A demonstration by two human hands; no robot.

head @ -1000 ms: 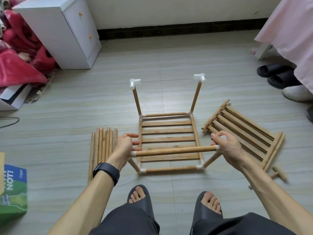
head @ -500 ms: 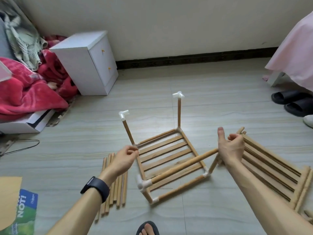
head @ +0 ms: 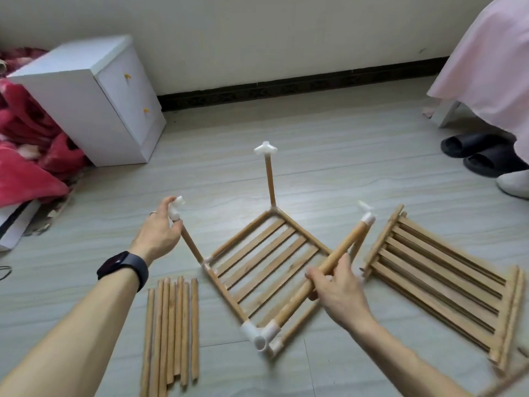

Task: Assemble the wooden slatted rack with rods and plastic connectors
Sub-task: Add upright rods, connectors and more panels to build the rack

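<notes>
While our left hand [head: 159,230] pinches a connector [head: 176,208] atop the rack's [head: 266,259] post, our right hand [head: 339,290] grips its tilted rod [head: 347,242]. The rack stands on the floor [head: 329,156], between loose rods [head: 171,325] and a panel [head: 438,282], with floor stretching to the wall [head: 257,38].

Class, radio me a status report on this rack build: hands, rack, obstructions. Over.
Left hand pinches corner connector; right hand grips top rod. Rack partly built. Spare rods left, second slatted panel right, neither blocking.
</notes>
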